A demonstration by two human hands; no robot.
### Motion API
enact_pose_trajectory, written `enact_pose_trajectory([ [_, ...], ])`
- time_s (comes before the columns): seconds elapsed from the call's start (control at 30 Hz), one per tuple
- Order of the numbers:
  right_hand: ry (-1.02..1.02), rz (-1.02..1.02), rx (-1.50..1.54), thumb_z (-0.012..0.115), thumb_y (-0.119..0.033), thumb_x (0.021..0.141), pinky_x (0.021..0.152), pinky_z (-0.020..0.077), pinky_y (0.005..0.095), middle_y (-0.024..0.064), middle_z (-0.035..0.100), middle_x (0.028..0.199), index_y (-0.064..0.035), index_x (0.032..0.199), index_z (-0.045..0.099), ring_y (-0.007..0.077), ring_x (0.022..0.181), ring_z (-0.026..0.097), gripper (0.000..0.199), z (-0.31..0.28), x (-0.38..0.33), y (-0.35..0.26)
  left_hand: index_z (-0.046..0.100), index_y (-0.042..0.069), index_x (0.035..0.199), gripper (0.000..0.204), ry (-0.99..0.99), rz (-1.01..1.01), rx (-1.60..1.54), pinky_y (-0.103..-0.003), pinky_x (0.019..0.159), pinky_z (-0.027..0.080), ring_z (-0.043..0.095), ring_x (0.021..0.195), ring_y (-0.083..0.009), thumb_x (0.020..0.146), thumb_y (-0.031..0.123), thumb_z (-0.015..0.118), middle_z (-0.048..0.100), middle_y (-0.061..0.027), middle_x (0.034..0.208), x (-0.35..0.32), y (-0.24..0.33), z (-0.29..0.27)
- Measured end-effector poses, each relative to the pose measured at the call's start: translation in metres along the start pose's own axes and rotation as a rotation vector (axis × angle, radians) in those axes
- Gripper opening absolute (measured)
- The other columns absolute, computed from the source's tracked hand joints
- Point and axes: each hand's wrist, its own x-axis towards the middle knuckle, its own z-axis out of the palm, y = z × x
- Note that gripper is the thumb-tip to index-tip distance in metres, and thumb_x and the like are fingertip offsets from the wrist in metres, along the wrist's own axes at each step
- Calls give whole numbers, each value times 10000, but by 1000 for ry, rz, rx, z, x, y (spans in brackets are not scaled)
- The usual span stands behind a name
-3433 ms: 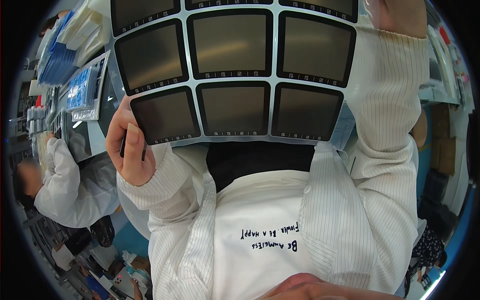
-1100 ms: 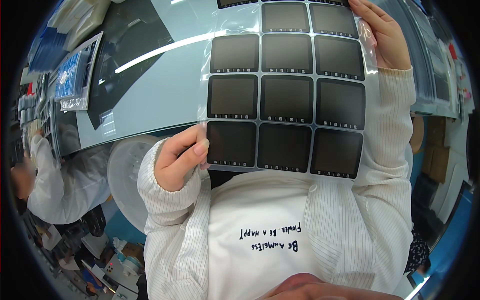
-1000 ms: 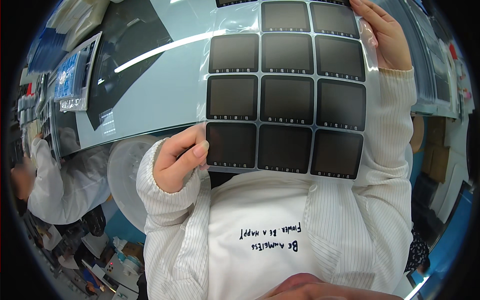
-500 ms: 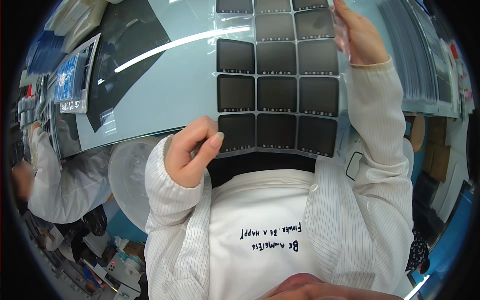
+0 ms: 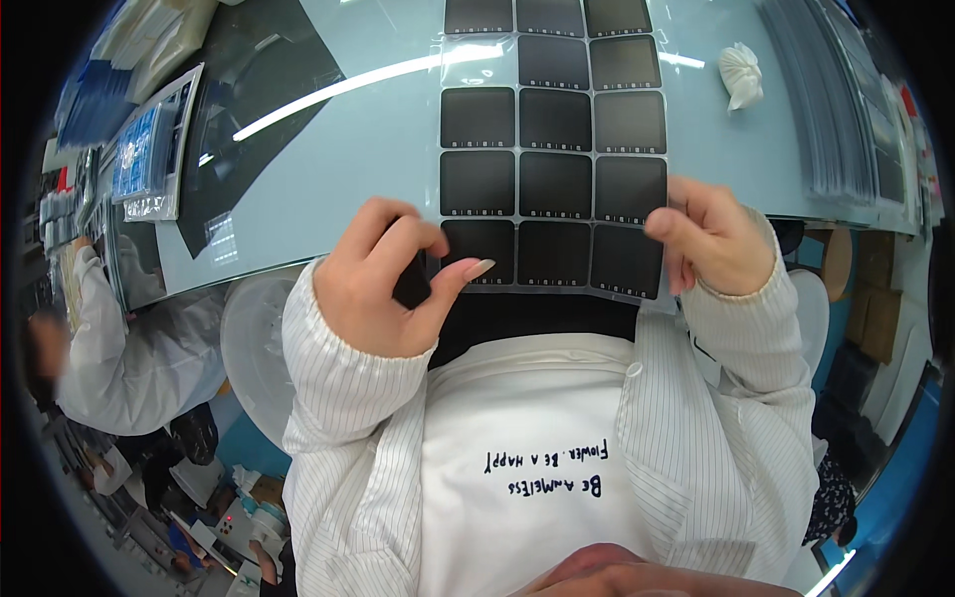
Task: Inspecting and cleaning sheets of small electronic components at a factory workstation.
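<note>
A clear plastic pocket sheet [image 5: 555, 185] with rows of dark rounded rectangles lies over the table, its near end reaching past the edge above my lap. One spot in its left column is clear instead of dark. My right hand [image 5: 718, 239] grips the sheet's right side near the closest rows, thumb on top. At the near left corner my left hand [image 5: 383, 274] has its thumb reaching over the corner rectangle, apart from the bent forefinger. Something dark shows between its fingers; I cannot tell whether it is an object or the dark clothing behind.
A crumpled white bundle [image 5: 740, 78] lies on the glass-topped table [image 5: 298, 214], beyond my right hand. Stacked clear sheets [image 5: 831, 119] stand far right. At left are a blue packet [image 5: 144, 154] and piled plastic sleeves. A white tub [image 5: 261, 333] and a co-worker's sleeve [image 5: 149, 363] are lower left.
My right hand has come down from the sheet's far right edge to its near right side, uncovering the white bundle. My left thumb has moved right, over the corner, and its fingers have spread.
</note>
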Motion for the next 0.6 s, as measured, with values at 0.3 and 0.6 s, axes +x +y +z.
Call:
enact_pose_trajectory([
  [0.3, 57, -179, 238, 700, -176, 843, 399, 367, 166, 6, 653, 756, -13, 998, 665, 43, 486, 502, 228, 14, 12, -4, 638, 9, 782, 458, -236, -61, 4, -327, 558, 487, 600, 577, -245, 810, 461, 705, 599, -133, 697, 50, 9, 16],
  [0.6, -145, -223, 398, 676, -110, 865, 559, 487, 206, 49, 672, 842, 34, 1050, 644, 76, 631, 581, 237, 41, 46, -4, 646, 1, 748, 545, -378, -163, -243, -345, 586, 485, 611, 611, -266, 832, 540, 631, 621, -147, 672, 71, -1, 10],
])
